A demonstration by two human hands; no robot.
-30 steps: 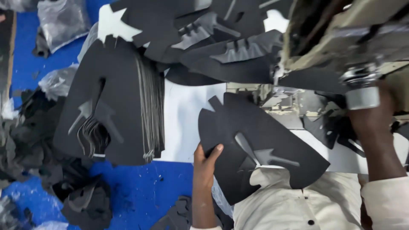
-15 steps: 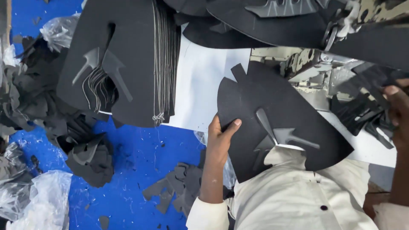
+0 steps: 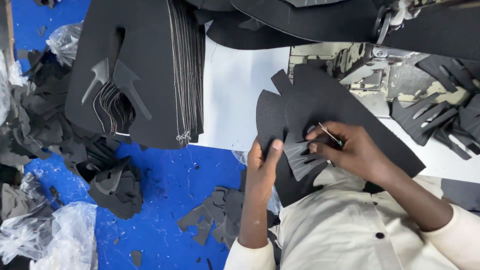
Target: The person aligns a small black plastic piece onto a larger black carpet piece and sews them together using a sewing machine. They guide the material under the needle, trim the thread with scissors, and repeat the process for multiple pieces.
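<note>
At the centre of the frame we see the left hand gripping the lower edge of a black fabric cut piece, thumb on top; the right hand pinches a thin metal tool against the same piece; at upper left hangs a thick stack of black cut pieces with loose threads along its edge; black offcuts lie on the blue floor at lower centre; crumpled clear plastic sits at lower left; a worn machine body fills the upper right.
</note>
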